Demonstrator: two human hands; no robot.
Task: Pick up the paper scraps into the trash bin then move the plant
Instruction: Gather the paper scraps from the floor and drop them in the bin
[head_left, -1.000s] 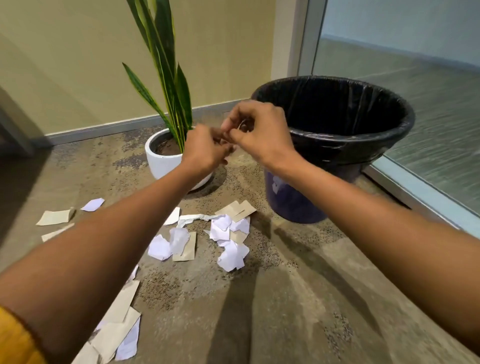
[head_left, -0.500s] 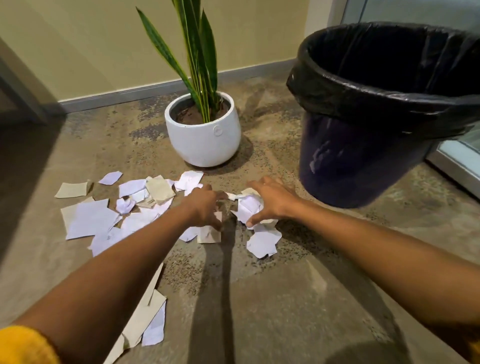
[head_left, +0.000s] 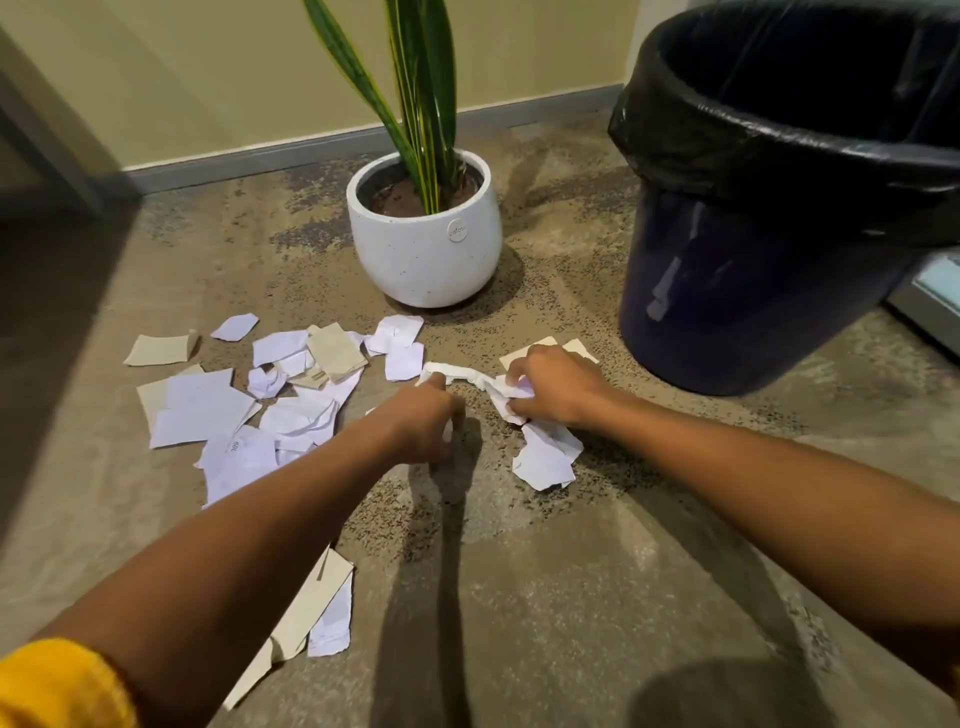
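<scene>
Both hands have closed in on the scraps since half a second ago, and the view has dropped nearer the floor, so the pot and bin loom larger. The paper scraps (head_left: 249, 410) lie scattered on the mottled carpet (head_left: 545, 597), mostly left of the hands, white and beige pieces overlapping flat. A long crumpled white strip (head_left: 457, 373) runs roughly left to right between the hands, its long axis across the view. The left hand (head_left: 423, 423) has its fingers curled down over the strip's left end, pinching paper there, while the right hand (head_left: 556, 387) grips a crumpled wad at the strip's right end, fingers bent round it. Just beneath the right hand more crumpled white pieces (head_left: 545, 457) rest on the floor, and beige scraps (head_left: 535, 351) peek out behind its knuckles. Further scraps (head_left: 317, 613) lie beside the left forearm, pointing along it toward the viewer. Beyond the pile stands the plant (head_left: 426, 93) upright in a white round pot (head_left: 426, 249), near the scraps but not touching them. To the right the trash bin (head_left: 727, 291), lined with a black bag (head_left: 769, 140), stands close to the right hand. A yellow sleeve (head_left: 57, 686) shows at the lower left corner, and a beige wall (head_left: 182, 78) with a grey skirting closes the back.
</scene>
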